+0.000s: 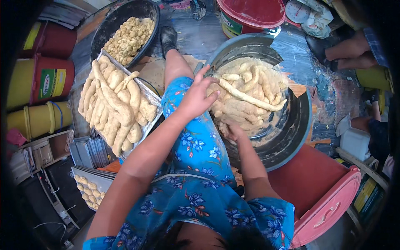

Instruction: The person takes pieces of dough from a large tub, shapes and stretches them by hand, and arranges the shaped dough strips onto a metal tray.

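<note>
My left hand is at the left rim of a cracked black tub, fingers curved and apart, beside the end of a long pale dough rope lying on a heap of dough. Lower in the tub, my right hand reaches into the heap at its near side, its fingers blurred and partly hidden by dough. To my left, a metal tray is piled with thick dough rolls.
A black basin of dough lumps stands behind the tray. Red and yellow buckets line the left. A red tub is beyond, a red barrel near my right. Other people's legs are at right. Stacked trays sit lower left.
</note>
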The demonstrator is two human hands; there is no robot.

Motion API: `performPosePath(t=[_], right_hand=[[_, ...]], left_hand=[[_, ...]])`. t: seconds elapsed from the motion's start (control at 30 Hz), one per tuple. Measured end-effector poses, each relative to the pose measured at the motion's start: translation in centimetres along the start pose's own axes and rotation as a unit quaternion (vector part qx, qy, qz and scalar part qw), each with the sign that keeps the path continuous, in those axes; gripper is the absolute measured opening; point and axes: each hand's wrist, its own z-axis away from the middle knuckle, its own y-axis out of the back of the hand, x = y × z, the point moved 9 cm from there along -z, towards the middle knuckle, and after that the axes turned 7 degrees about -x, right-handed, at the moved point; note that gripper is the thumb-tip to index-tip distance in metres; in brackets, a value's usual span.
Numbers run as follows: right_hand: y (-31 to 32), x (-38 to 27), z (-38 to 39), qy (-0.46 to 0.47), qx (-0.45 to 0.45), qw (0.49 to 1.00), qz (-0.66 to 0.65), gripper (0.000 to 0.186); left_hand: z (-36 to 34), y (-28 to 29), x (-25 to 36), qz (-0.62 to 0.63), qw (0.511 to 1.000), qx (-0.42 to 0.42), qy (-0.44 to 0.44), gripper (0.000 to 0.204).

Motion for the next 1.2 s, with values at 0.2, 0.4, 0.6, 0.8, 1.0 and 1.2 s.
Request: performPosePath(t=[0.2,0.4,0.6,0.8,1.0,1.2], right_hand=[[13.2,1.1,-1.8,-0.022,0.322,0.912,-0.254,0.021],[18.2,-2.5,-3.3,-0.063,0.431,0.895,0.092,0.028],[12.4,3.4,-0.2,-0.217,0.447,0.787,0.365,0.056],[6.4,2.6,2.7,-0.121,0.065,0.823,0.551,0.063],[19.2,9.7,6.5,-0.418,0.422,0.783,0.185,0.066],[10.8,11.5,6.4,-0.254,0.367,0.838,0.313,0.068]], left_hand=[[0.0,-0.8,0.1,0.033,0.999,-0.016,-0.016,0.029],[0.2,-0.7,-0.3,0.066,0.997,-0.027,-0.014,0.028],[-0.2,-1.1,-0.4,0.074,0.997,-0.023,-0.015,0.027],[0.0,-0.7,-0.5,0.094,0.995,-0.031,-0.016,0.026],[-0.1,-1.6,-0.6,0.102,0.993,-0.059,-0.019,0.026],[-0.4,-1.2,-1.2,0.092,0.994,-0.040,-0.032,0.027]])
